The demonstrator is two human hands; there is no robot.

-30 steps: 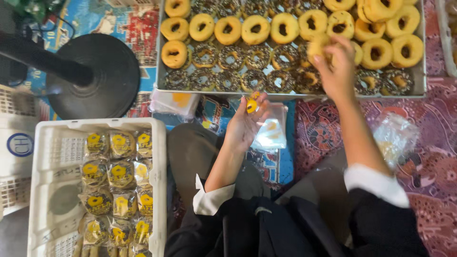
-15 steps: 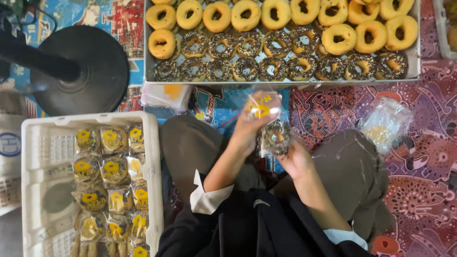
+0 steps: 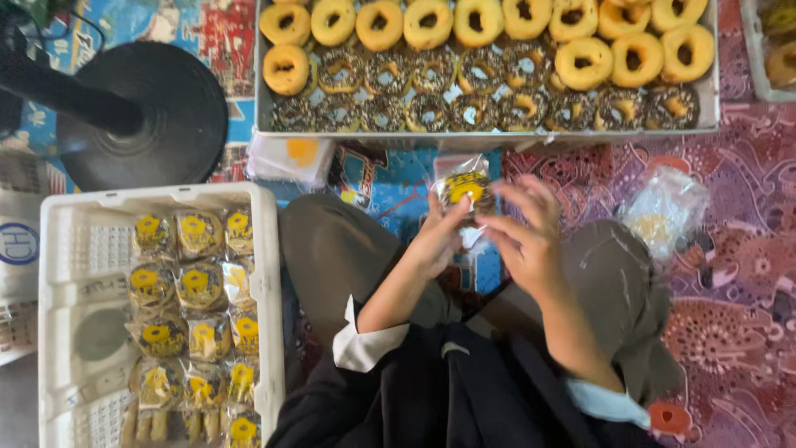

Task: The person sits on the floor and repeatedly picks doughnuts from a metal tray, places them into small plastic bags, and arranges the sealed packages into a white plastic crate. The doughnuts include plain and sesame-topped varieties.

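A small clear packet with a doughnut inside (image 3: 467, 191) is held up between both hands above the person's lap, just below the near edge of the metal tray (image 3: 274, 124), close enough to reach the rows without stretching. The left hand (image 3: 438, 241) cups it from below, fingers pressed against its underside; the right hand (image 3: 526, 236) pinches its right edge with fingers partly spread, apparently working the wrapper's opening. At the person's left the white crate (image 3: 58, 274) holds wrapped doughnuts (image 3: 195, 290) in rows against its right wall, handy for dropping finished packets. A stack of empty bags (image 3: 667, 207) lies on the patterned mat. The tray's far edge is cut off, and the packet's seal is hidden by fingers.
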